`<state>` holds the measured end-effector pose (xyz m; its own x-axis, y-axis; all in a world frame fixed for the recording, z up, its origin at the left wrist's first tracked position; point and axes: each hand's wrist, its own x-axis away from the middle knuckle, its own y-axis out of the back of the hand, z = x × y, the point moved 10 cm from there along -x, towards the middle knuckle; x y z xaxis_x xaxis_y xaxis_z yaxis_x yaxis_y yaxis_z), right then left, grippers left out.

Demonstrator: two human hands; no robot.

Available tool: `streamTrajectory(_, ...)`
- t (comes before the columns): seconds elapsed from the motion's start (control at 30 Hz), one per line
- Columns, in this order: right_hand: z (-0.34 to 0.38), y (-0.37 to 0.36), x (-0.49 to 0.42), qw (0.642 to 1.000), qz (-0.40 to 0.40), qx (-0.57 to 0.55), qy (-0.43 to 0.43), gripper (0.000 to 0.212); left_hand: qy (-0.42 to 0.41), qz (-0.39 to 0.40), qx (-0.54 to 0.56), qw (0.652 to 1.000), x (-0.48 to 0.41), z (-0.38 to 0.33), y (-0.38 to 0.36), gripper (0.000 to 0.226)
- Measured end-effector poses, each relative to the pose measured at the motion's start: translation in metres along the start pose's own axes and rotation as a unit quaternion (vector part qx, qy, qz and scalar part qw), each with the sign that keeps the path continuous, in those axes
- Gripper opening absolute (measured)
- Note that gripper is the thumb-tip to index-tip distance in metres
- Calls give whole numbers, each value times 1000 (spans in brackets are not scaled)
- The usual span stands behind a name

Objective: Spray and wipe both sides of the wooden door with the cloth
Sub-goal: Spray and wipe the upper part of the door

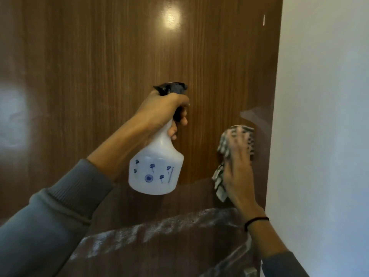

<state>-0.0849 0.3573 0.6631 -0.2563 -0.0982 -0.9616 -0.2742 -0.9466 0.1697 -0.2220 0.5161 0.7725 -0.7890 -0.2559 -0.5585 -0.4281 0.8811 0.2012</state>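
I note the right hand [237, 162] laid flat, fingers extended, pressing the cloth [248, 138] against the door [99, 56] close to its right edge, just beside the wall [323, 116]. The left hand [161, 108] grips the spray bottle [157, 166] round neck and trigger, left of the cloth. A misted band [159, 226] lies below and left of the cloth. I judge the right hand nearer to it, so the wipe should run downward and leftward.
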Motion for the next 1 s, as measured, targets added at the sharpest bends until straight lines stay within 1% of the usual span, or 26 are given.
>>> streamTrajectory(0.03,2,-3,7,997,56,15,45,75,0,12,3,1000,-5,0,-14,22)
streamTrajectory(0.07,-6,0,11,993,95,27,64,78,-1,25,6,1000,-9,2,-29,21)
streamTrajectory(0.1,-18,7,13,991,111,36,58,79,0,38,8,999,-13,3,-44,21)
streamTrajectory(0.13,-33,19,13,993,104,37,27,78,2,51,10,999,-15,6,-57,21)
streamTrajectory(0.23,-74,64,14,993,28,3,-115,65,18,75,29,997,-20,18,-89,20)
streamTrajectory(0.27,-81,78,15,989,8,-8,-146,62,23,79,34,996,-21,21,-96,20)
streamTrajectory(0.37,-81,111,11,984,-26,-12,-178,60,32,86,38,995,-25,29,-114,20)
streamTrajectory(0.43,-76,125,3,980,-49,-27,-192,58,46,75,25,996,-28,36,-121,18)
streamTrajectory(0.53,-58,130,-22,981,-78,-50,-171,56,69,51,6,996,-31,46,-124,14)
streamTrajectory(0.63,-37,119,-53,988,-80,-57,-116,57,88,63,36,993,-31,49,-120,15)
streamTrajectory(0.7,-21,102,-75,993,-75,-64,-69,59,79,74,48,993,-30,41,-113,19)
streamTrajectory(0.77,-3,73,-97,996,-53,-70,-19,60,54,72,46,995,-30,27,-101,22)
streamTrajectory(0.83,18,36,-112,999,-16,-19,37,58,30,69,48,996,-33,13,-91,21)
streamTrajectory(0.87,24,23,-117,998,-13,22,58,57,22,66,46,996,-35,7,-86,20)
streamTrajectory(0.93,21,17,-130,995,-45,55,65,57,13,66,30,997,-39,0,-77,18)
streamTrajectory(1.0,8,31,-157,995,-85,39,30,57,9,70,19,997,-45,-2,-72,20)
